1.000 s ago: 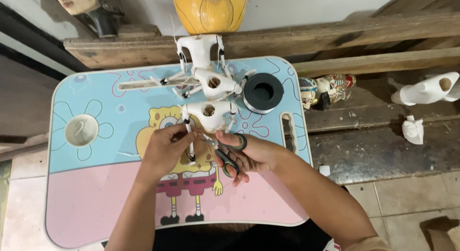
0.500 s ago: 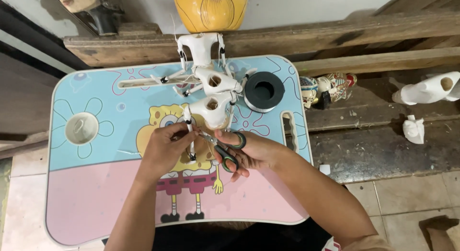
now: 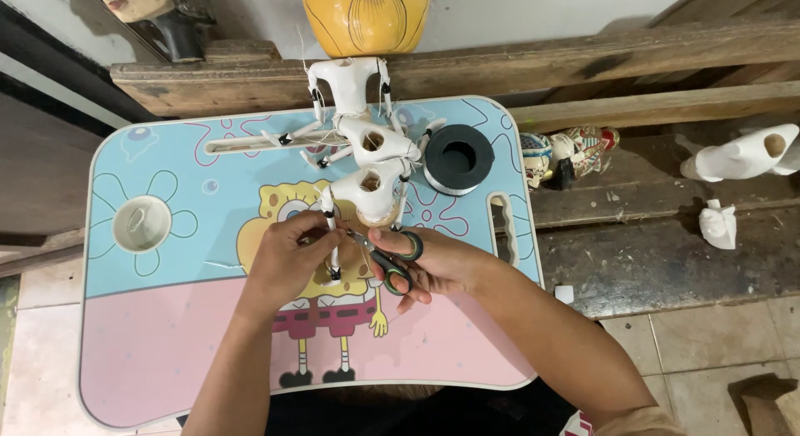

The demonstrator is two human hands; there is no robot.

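Scissors (image 3: pixel 392 254) with dark handles sat in the right hand (image 3: pixel 433 265), whose fingers were closed through the loops, the blades pointing leftward toward the other hand. That left hand (image 3: pixel 287 257) lay just beside the blade tips, its fingertips pinched shut on something too fine to make out, perhaps a thread, close against a thin white stick limb with black bands (image 3: pixel 332 236) that hung down between the two hands.

Just above both hands stood a white unpainted puppet body (image 3: pixel 368 190), a rounded torso with a hole in its top, and its limb reached down to the left fingertips. Farther from the hands, behind that torso, a second white torso (image 3: pixel 372 141) lay with loose jointed arms spread sideways, and a third white piece (image 3: pixel 348 79) stood beyond it at the table's far edge. Right of the torsos, up and away from the right hand, rested a black roll of tape (image 3: pixel 458 157).

All of it lay on a small lap table (image 3: pixel 167 353), blue in its far half and pink nearer the body, printed with a yellow cartoon figure. Well to the left of the left hand was the table's round cup recess (image 3: pixel 142 224). Beyond the table's right edge, past the right forearm, a painted puppet figure (image 3: pixel 567 153) lay on a worn wooden bench, with white carved pieces (image 3: pixel 742 157) farther right. A yellow carved head (image 3: pixel 367 15) stood at the top, past the far edge.
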